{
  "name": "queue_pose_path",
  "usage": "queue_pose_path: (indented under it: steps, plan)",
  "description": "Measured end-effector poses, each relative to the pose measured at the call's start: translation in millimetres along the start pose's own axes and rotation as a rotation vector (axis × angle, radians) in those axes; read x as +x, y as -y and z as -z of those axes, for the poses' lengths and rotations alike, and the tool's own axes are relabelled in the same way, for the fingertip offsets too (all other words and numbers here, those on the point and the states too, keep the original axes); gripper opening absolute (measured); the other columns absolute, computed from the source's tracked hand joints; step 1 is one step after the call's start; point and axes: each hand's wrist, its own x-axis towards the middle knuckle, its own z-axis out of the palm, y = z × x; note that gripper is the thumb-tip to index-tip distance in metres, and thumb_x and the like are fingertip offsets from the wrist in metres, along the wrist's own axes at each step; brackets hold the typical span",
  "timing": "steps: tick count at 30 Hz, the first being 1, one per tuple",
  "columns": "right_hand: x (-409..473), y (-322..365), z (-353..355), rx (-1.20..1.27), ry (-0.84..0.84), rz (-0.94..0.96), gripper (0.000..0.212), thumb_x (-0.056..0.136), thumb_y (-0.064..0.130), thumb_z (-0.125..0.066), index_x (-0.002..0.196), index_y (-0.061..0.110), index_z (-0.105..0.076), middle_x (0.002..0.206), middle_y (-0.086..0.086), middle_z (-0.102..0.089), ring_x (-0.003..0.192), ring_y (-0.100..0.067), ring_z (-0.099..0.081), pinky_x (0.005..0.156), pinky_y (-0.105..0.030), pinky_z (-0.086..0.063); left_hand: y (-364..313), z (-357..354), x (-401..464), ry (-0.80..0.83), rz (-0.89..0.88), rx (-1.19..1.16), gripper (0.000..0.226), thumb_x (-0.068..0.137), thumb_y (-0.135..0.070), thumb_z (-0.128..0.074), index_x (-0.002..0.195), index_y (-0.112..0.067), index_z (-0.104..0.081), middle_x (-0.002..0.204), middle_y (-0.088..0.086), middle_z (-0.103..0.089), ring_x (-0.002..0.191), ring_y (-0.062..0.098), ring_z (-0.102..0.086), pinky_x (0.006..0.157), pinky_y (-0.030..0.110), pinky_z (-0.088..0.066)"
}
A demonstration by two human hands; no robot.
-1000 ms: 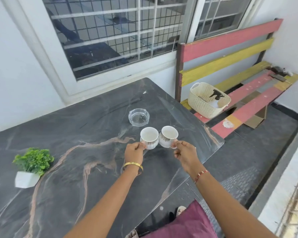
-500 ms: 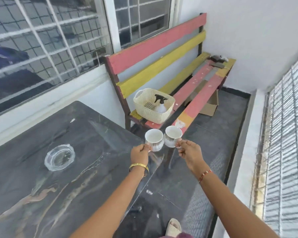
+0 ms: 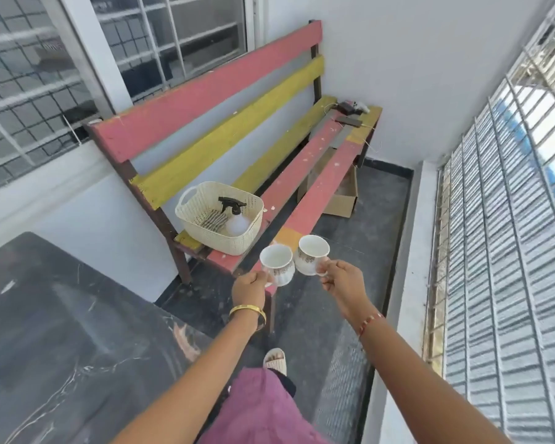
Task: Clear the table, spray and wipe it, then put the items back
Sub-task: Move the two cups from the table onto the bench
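Head view, largest first: dark marble tabletop [image 3: 61, 347] at lower left, then the red-and-yellow slatted bench [image 3: 237, 100] against the wall. On the bench's near end sits a cream basket [image 3: 205, 232] holding a spray bottle [image 3: 234, 219] and a striped cloth [image 3: 212, 221]. Smallest, over the bench's near end: two white cups side by side, the left hand [image 3: 249, 288] pinching the left cup [image 3: 277, 264], the right hand [image 3: 343, 283] pinching the right cup [image 3: 311, 254].

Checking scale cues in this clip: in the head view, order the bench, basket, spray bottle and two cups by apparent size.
1. bench
2. basket
3. left cup and right cup: look alike
4. spray bottle: partly hidden in the basket and farther off, so unsure against the cups
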Motion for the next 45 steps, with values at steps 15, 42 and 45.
queue_pose_path:
  steps: [15, 42, 45]
  plan:
    - [243, 82, -24, -0.125, 0.055, -0.085, 0.02, 0.092, 0.007, -0.055, 0.073, 0.0, -0.06, 0.067, -0.009, -0.056, 0.052, -0.011, -0.044, 0.047, -0.018, -0.042, -80, -131, 205, -0.01, 0.089, -0.019, 0.032, 0.093, -0.022, -0.047, 0.082, -0.004, -0.07, 0.089, 0.012, -0.067, 0.084, 0.025, -0.053, 0.092, 0.041, -0.044]
    - [586, 96, -130, -0.634, 0.448, -0.319, 0.025, 0.083, 0.002, -0.064, 0.06, 0.009, -0.058, 0.059, -0.005, -0.051, 0.049, -0.01, -0.04, 0.043, -0.015, -0.038, -96, -247, 452, -0.428, 0.551, -0.084, 0.029, 0.093, -0.018, -0.049, 0.108, 0.0, -0.065, 0.09, 0.007, -0.053, 0.085, 0.018, -0.045, 0.071, 0.026, -0.03]
    - [608, 79, -141, -0.684, 0.438, -0.326, 0.025, 0.081, 0.0, -0.065, 0.06, 0.01, -0.057, 0.057, -0.005, -0.05, 0.049, -0.011, -0.042, 0.047, -0.018, -0.042, -75, -247, 470, -0.433, 0.601, -0.044, 0.033, 0.094, -0.022, -0.046, 0.107, 0.002, -0.064, 0.088, 0.008, -0.053, 0.083, 0.021, -0.045, 0.072, 0.027, -0.031]
